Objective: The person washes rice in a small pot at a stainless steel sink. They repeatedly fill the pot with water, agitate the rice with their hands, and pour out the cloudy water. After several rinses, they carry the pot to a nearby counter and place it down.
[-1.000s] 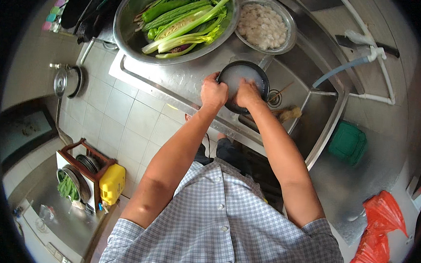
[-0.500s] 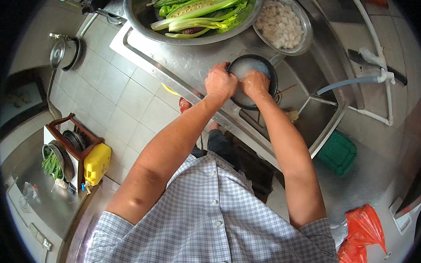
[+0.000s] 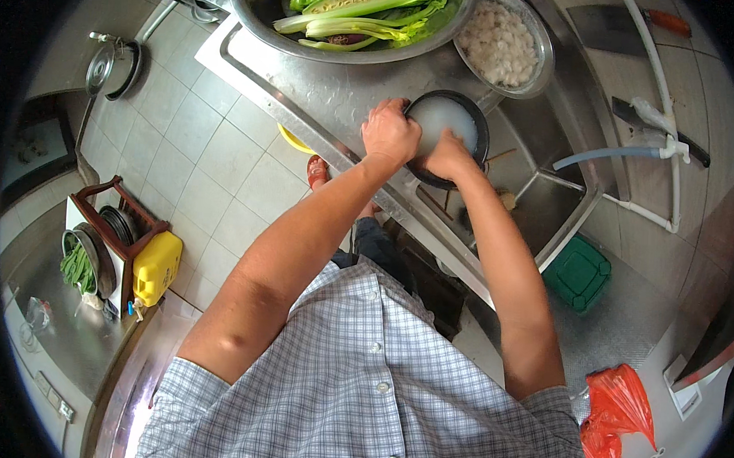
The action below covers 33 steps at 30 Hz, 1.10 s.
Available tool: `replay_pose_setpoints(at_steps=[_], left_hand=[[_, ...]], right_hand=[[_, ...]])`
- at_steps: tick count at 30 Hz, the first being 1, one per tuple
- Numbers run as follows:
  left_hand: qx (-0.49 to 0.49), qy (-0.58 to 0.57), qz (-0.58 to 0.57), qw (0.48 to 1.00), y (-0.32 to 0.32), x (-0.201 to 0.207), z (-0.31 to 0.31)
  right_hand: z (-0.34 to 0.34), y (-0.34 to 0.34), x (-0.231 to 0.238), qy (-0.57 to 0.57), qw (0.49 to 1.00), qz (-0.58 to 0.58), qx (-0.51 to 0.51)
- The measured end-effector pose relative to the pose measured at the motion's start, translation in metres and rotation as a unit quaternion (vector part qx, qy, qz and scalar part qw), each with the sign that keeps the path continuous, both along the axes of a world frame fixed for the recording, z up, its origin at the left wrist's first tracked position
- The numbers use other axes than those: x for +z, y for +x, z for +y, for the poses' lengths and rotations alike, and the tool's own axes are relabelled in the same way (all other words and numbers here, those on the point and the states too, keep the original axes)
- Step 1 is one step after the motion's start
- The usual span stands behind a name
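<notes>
A dark round pot (image 3: 482, 134) holds cloudy whitish water (image 3: 444, 114) and sits at the sink's left edge. My left hand (image 3: 390, 133) is closed on its left rim, fingers curled over the edge. My right hand (image 3: 448, 157) reaches into the pot from the near side. Its fingers dip into the water and are hidden, so I cannot tell what they hold. Just beyond the pot stands a metal bowl (image 3: 547, 53) of pale, wet chunks. A large metal basin (image 3: 354, 55) of green vegetables and leafy stalks is at the far left of it.
The steel sink (image 3: 543, 142) lies right of the pot, with a blue-grey hose (image 3: 608, 154) over it. A green plastic tub (image 3: 578, 273) and red plastic bags (image 3: 617, 412) are at the right. A yellow jug (image 3: 156, 267) stands at the left beside a wooden rack (image 3: 142, 213).
My right hand has drawn back toward the pot's near side, so more of the cloudy water shows. My left hand keeps its hold on the rim. The whole view has shifted slightly.
</notes>
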<state>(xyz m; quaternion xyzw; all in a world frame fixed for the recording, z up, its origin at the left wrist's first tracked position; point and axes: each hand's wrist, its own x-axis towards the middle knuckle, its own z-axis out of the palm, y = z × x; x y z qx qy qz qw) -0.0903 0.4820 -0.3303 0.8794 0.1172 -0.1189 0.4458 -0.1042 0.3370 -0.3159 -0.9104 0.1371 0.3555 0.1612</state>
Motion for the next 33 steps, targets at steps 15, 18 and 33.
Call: replay_pose_setpoints(at_steps=[15, 18, 33], left_hand=[[-0.015, -0.002, 0.015, 1.000, 0.001, 0.003, -0.001], [-0.020, 0.025, 0.013, 0.999, 0.000, 0.003, -0.001], [-0.009, -0.009, -0.002, 1.000, -0.001, 0.002, 0.003]], right_hand=[[0.000, 0.005, -0.053, 0.031, 0.999, -0.019, 0.025], [0.005, 0.009, -0.043, -0.014, 0.998, -0.035, 0.058], [-0.014, 0.000, 0.008, 0.009, 0.846, -0.275, 0.457]])
